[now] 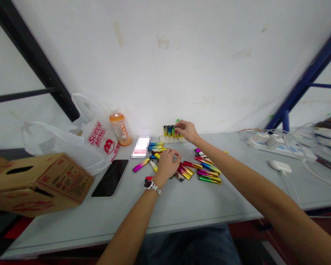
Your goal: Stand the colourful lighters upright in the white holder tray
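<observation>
Several shiny multicoloured stick-shaped items (208,168) lie scattered on the grey table (182,206). A few more stand upright in a small white rack (168,138) at the wall. My right hand (186,131) reaches to the rack, its fingers pinched on the top of one upright item (177,131). My left hand (168,164), with a watch on the wrist, rests curled over the pile, fingers closed on sticks I cannot single out.
A black phone (110,177) lies left of the pile. Behind it are a white plastic bag (99,143), an orange bottle (120,129) and a cardboard box (35,182). A power strip (267,143), cables and a white charger (280,166) sit at the right.
</observation>
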Demonstrator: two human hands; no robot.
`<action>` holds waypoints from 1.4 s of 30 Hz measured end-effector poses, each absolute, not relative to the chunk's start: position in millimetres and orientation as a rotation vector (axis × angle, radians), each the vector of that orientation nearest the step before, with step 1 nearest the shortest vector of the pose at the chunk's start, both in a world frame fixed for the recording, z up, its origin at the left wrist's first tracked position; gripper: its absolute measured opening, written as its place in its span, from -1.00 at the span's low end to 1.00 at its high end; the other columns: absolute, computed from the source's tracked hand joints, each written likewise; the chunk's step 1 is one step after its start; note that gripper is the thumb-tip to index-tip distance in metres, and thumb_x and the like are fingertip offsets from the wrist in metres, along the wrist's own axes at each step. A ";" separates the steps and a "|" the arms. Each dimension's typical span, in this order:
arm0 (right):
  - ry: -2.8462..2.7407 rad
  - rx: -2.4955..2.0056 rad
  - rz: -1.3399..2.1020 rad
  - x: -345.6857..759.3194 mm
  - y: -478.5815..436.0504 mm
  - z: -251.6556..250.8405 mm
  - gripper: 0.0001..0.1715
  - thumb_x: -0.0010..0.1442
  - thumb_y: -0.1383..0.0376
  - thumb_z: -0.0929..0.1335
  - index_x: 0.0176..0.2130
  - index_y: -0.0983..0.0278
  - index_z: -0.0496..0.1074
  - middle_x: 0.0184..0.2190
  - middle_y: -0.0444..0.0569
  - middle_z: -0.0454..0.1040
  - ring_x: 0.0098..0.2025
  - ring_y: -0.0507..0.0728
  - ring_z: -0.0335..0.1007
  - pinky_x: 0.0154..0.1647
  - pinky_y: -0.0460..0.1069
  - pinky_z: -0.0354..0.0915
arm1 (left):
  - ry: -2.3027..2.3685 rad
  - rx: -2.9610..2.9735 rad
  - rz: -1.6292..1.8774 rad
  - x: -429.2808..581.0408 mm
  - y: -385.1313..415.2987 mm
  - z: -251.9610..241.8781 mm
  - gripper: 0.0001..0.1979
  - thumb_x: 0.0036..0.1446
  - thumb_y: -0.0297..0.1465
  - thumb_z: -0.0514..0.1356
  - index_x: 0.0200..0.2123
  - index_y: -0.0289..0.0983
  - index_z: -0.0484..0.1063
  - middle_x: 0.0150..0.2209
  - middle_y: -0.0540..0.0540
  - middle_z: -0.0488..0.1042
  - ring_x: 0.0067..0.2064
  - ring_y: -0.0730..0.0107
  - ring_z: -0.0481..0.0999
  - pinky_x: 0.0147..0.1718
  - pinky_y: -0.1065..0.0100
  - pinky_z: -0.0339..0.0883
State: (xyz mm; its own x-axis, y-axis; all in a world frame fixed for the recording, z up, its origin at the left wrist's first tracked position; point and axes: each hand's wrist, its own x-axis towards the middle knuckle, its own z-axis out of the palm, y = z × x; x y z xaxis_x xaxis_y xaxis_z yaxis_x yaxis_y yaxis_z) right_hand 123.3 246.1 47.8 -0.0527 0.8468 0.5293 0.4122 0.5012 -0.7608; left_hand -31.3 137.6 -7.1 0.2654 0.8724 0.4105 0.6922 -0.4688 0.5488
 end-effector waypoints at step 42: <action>-2.363 -1.633 -0.018 174.2 153.8 41.4 -0.82 0.17 0.29 0.36 -0.24 0.30 0.54 -0.24 0.09 0.44 -0.24 0.18 0.40 -0.21 0.00 0.23 | 1.441 2.330 0.977 -30.7 136.4 -7.0 -0.80 0.27 -0.32 0.12 -0.33 -0.25 0.49 -0.20 -0.15 0.47 -0.08 0.14 0.44 0.01 0.09 0.30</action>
